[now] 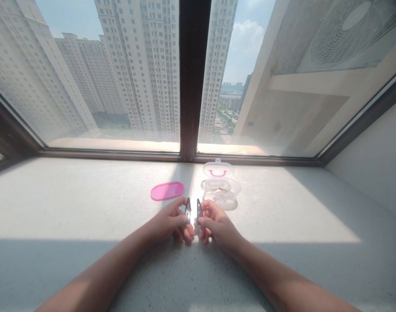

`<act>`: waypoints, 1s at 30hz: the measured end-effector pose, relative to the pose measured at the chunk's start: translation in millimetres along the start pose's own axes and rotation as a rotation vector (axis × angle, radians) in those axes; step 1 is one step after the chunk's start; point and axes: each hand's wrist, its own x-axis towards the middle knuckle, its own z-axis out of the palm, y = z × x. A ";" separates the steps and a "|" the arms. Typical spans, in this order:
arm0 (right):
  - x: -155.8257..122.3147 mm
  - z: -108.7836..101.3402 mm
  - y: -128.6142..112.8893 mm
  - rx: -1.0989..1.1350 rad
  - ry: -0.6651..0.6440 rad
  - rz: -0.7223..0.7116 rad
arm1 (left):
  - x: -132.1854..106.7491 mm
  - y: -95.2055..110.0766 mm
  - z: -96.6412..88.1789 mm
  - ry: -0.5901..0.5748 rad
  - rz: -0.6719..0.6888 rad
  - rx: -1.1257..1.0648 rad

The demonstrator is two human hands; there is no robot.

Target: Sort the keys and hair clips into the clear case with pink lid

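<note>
Between the thumb and fingers of my left hand (173,221) is a dark snap hair clip (188,209), held upright. My right hand (219,223) pinches a second dark snap hair clip (198,211), also upright. The two clips face each other with a narrow gap between them. Just beyond my left hand lies a pink oval tray or lid (167,190). Past my right hand stands a clear plastic case (235,190) with its lid (218,167) raised and a pink handle on it. Something small and brownish lies inside the case, too small to name.
The pale speckled sill (87,203) carries all of this, partly in bright sun and partly in shadow. Behind it run the dark window frame (119,154) and a thick upright post (194,86). A white wall (373,143) bounds the right side.
</note>
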 end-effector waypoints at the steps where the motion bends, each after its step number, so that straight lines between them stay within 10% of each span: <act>1: 0.0 0.1 -0.1 -0.002 0.000 0.000 | 0.3 -0.1 -0.2 -0.003 0.001 -0.002; 30: -0.5 -0.3 2.4 -0.029 -0.025 -0.010 | 2.0 -3.0 -1.8 -0.023 0.016 -0.019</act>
